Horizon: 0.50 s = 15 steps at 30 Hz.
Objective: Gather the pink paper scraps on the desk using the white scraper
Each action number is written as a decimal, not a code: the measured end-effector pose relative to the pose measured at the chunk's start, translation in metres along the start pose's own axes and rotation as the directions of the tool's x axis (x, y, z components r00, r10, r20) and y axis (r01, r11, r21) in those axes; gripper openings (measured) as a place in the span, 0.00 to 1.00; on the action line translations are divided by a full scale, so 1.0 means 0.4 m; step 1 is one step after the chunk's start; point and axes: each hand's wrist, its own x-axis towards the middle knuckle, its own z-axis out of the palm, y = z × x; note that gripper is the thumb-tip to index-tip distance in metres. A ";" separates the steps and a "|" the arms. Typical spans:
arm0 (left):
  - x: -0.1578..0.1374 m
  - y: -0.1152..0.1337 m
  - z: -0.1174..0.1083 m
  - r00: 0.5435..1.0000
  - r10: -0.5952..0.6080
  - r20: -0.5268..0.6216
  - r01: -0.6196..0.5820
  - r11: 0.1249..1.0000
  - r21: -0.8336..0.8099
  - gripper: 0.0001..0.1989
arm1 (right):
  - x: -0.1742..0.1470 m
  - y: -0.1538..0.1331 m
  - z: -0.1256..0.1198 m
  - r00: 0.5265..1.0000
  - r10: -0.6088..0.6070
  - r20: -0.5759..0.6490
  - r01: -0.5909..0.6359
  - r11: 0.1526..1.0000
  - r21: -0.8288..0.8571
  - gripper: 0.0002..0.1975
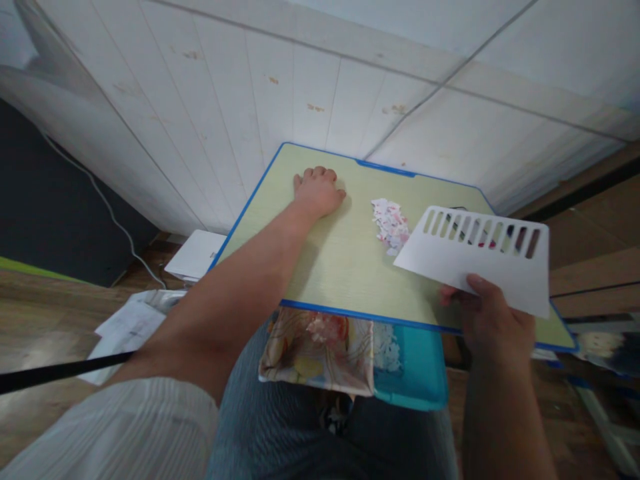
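My left hand (pixel 319 192) rests on the pale yellow table top (pixel 345 267) with its blue rim. Its fingers are slightly spread, and nothing shows in them. My right hand (pixel 493 317) grips the lower edge of a white sheet (pixel 465 260) with a row of long slots cut along its far side. This sheet is held tilted above the right part of the table. Just left of it lies a small heap of white and pink paper scraps (pixel 391 223). Dark thin items behind the slots are only partly visible.
Below the table's near edge, over my lap, are a patterned box (pixel 320 370) with pinkish scraps and a teal tray (pixel 420 370) with white bits. A white panelled wall (pixel 300 80) stands behind. White papers (pixel 133 327) lie on the left; a cable (pixel 450 77) crosses the wall.
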 end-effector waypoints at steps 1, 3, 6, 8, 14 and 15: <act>-0.002 0.000 0.002 1.000 0.009 0.012 -0.009 1.000 0.010 0.31 | 0.007 0.001 -0.004 1.000 -0.014 -0.026 0.014 1.000 -0.008 0.19; -0.005 -0.001 0.004 0.999 0.021 0.039 -0.022 0.999 0.025 0.34 | 0.011 0.005 -0.019 1.000 -0.006 -0.020 0.005 1.000 -0.025 0.17; -0.008 -0.001 0.001 0.997 0.032 0.064 -0.034 0.999 0.034 0.34 | 0.000 0.013 -0.046 0.999 0.012 0.051 -0.007 0.996 -0.092 0.10; -0.008 0.000 -0.002 0.997 0.033 0.070 -0.036 0.999 0.040 0.34 | -0.010 0.017 -0.057 0.996 0.011 0.092 0.003 0.988 -0.153 0.09; -0.006 0.005 -0.009 0.996 0.026 0.091 -0.033 0.997 0.071 0.35 | -0.016 0.005 -0.050 0.995 0.030 0.092 0.001 0.948 -0.320 0.12; -0.006 0.007 -0.009 0.995 0.024 0.093 -0.031 0.996 0.079 0.35 | -0.016 0.001 -0.046 0.996 0.035 0.088 -0.005 0.946 -0.324 0.12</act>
